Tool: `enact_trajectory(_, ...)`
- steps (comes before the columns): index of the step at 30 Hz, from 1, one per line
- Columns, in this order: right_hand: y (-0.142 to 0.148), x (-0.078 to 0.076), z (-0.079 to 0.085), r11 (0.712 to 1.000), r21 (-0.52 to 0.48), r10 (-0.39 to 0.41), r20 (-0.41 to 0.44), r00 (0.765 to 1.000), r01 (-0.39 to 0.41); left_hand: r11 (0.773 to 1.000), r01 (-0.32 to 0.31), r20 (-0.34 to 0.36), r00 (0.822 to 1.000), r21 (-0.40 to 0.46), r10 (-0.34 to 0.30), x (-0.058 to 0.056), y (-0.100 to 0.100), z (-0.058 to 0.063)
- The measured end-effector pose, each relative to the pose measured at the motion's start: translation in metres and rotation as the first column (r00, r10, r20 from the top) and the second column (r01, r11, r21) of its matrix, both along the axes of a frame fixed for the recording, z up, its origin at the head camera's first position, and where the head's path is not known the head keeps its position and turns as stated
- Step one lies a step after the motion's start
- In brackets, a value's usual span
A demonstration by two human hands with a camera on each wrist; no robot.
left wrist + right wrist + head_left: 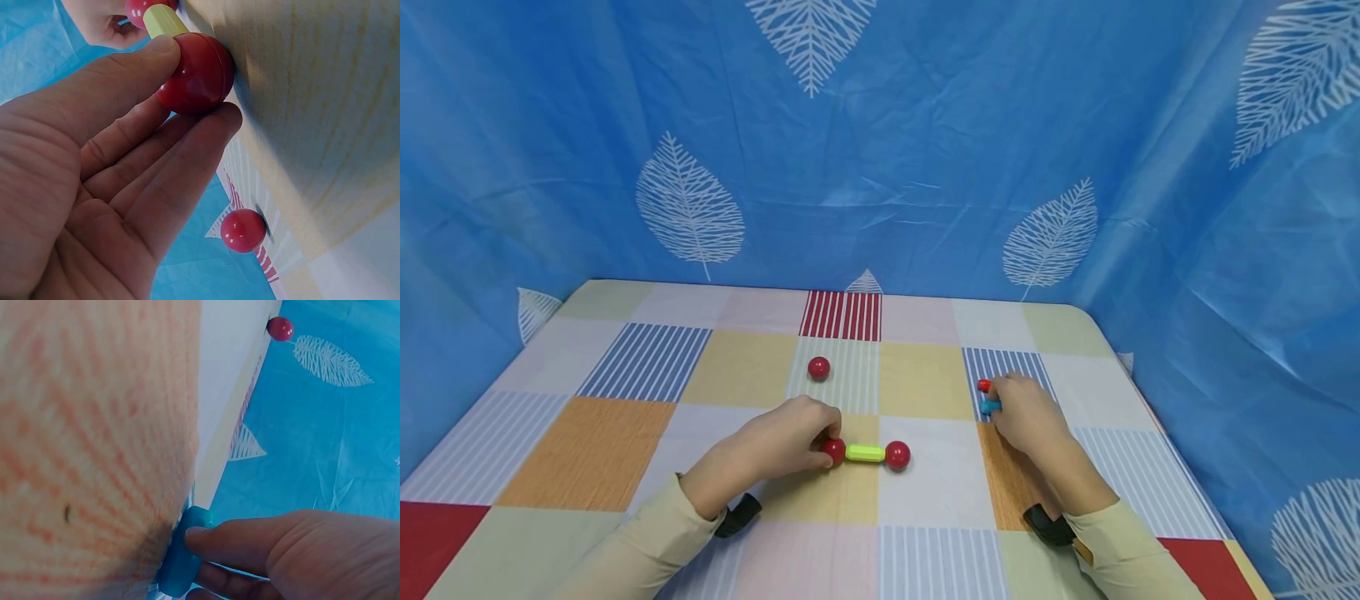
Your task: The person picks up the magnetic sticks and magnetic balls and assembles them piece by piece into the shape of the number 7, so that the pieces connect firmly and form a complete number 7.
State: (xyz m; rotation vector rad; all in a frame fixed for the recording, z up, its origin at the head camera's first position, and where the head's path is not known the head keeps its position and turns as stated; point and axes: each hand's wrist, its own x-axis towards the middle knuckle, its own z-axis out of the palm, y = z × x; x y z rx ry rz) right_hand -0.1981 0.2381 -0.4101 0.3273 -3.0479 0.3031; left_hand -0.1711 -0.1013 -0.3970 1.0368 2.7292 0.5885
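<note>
My left hand (793,433) pinches a glossy red ball (199,74) between thumb and fingers. That ball sits at the left end of a short yellow-green rod (865,453), and a second red ball (897,456) is at the rod's right end. Farther back on the table lies a separate red ball (819,368). On the right, my right hand (1028,412) grips a short blue rod (181,556) with thumb and fingers, low against the tablecloth. A red rod (984,385) lies just behind the blue one, partly hidden by the hand.
A patchwork tablecloth (700,467) of checks and stripes covers the table. Blue curtains (925,150) with white leaf prints hang behind and on both sides. A black strap (1048,527) shows under the right wrist, another under the left.
</note>
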Motion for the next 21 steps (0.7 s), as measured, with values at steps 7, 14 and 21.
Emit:
enact_trajectory(7, -0.001, 0.007, 0.005, 1.0, -0.006, 0.023, 0.076, 0.997, -0.022, 1.0, -0.005, 0.005, 1.0, 0.002, 0.005, -0.002, 0.003, 0.002)
enact_trajectory(14, -0.01, 0.019, 0.005, 0.998, -0.029, 0.059, 0.143, 0.988, -0.056, 1.0, -0.015, 0.016, 1.0, 0.013, 0.015, 0.0, 0.0, 0.0)
enact_trajectory(21, -0.023, 0.036, 0.007, 0.994, -0.072, 0.098, 0.192, 0.976, -0.085, 1.0, -0.001, 0.017, 1.0, 0.024, 0.001, 0.0, -0.002, -0.001)
